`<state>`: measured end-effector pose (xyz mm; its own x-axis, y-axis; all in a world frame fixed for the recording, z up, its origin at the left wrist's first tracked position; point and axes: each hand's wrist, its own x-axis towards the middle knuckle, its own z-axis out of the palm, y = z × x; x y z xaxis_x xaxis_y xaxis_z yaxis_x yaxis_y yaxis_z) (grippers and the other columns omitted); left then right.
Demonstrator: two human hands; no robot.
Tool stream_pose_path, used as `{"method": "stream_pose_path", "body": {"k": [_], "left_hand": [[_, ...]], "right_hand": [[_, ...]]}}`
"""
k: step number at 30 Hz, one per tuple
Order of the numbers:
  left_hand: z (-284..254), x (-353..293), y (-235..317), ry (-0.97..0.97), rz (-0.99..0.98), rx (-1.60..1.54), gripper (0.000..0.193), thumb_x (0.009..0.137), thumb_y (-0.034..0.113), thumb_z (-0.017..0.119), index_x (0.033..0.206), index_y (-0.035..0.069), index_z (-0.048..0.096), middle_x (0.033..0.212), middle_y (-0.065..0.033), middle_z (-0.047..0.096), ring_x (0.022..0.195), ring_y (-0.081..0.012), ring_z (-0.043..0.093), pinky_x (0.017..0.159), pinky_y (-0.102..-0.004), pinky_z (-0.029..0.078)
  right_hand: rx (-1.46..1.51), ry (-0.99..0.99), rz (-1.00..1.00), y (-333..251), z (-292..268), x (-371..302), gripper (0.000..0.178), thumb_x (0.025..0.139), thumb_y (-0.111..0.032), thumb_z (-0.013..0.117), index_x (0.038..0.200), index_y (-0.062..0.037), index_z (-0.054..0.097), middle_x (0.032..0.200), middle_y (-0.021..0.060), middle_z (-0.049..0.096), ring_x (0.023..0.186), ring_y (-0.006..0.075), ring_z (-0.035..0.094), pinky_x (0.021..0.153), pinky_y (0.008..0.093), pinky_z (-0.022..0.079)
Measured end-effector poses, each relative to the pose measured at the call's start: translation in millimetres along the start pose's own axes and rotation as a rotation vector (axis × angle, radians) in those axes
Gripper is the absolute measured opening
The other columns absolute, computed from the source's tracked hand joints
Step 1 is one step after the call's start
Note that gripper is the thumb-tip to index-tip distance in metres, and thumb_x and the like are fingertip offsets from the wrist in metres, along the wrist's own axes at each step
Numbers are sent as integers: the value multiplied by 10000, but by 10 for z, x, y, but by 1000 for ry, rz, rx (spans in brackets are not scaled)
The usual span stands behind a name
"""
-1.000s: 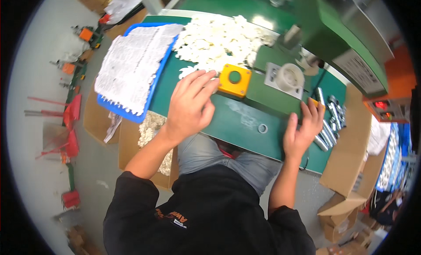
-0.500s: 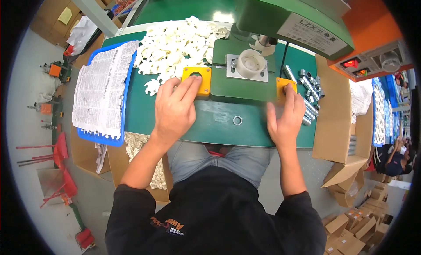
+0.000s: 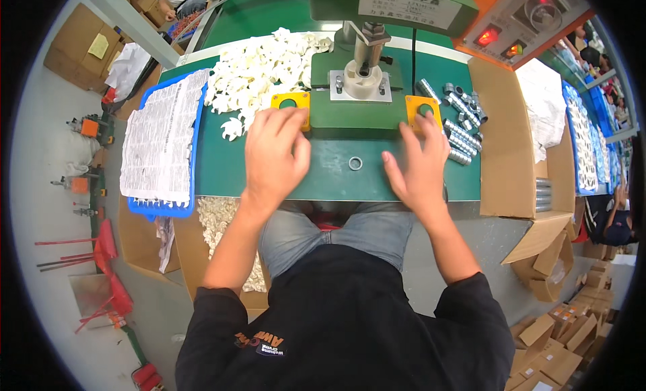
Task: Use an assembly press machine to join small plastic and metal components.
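My left hand [image 3: 274, 155] hovers at the near edge of the left yellow button box [image 3: 303, 103], its fingers loosely stretched and holding nothing. Just in front of the right yellow button box [image 3: 412, 107] is my right hand [image 3: 422, 167], fingers spread and free of any object. Between the boxes stands a green press [image 3: 356, 122]. Its metal ram [image 3: 369, 51] is down inside a round white plastic part [image 3: 360, 88] on a bolted metal plate [image 3: 334, 81]. A small metal ring [image 3: 355, 163] lies on the green tabletop between my hands.
White star-like plastic pieces [image 3: 262, 64] are heaped at the back left, beside a blue tray [image 3: 194, 182] covered with newspaper [image 3: 161, 135]. Short metal sleeves [image 3: 463, 135] lie at right. Cardboard boxes [image 3: 498, 149] flank the table; an orange control box [image 3: 518, 21] overhangs the back right.
Both hands have drawn back off the buttons of the yellow boxes, and their fingers have loosened. The press ram has come down into the white plastic part. The view has shifted a little.
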<state>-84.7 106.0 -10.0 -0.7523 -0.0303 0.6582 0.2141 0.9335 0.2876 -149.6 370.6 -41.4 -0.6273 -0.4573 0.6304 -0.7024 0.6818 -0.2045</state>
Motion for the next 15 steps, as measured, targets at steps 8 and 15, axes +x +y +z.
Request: {"method": "stream_pose_path", "body": {"k": [8,15], "left_hand": [[107,237,195,4,-69,-274,251,847,27,706,1095,1,735,1099,-138,705,1031,-344,648,907,-424,535],[188,543,98,-17,-122,-377,312,855,95,741,1148,-12,721,1137,-156,721,997,-323,681,909,-421,548]], "right_hand": [[316,-193,15,-471,219,-123,374,813,-140,811,1157,-53,694,1069,84,636,1033,295,590,859,429,439],[444,-130,49,-391,235,-118,389,783,-51,780,1153,-18,664,1062,155,629,961,340,631,830,424,525]]}}
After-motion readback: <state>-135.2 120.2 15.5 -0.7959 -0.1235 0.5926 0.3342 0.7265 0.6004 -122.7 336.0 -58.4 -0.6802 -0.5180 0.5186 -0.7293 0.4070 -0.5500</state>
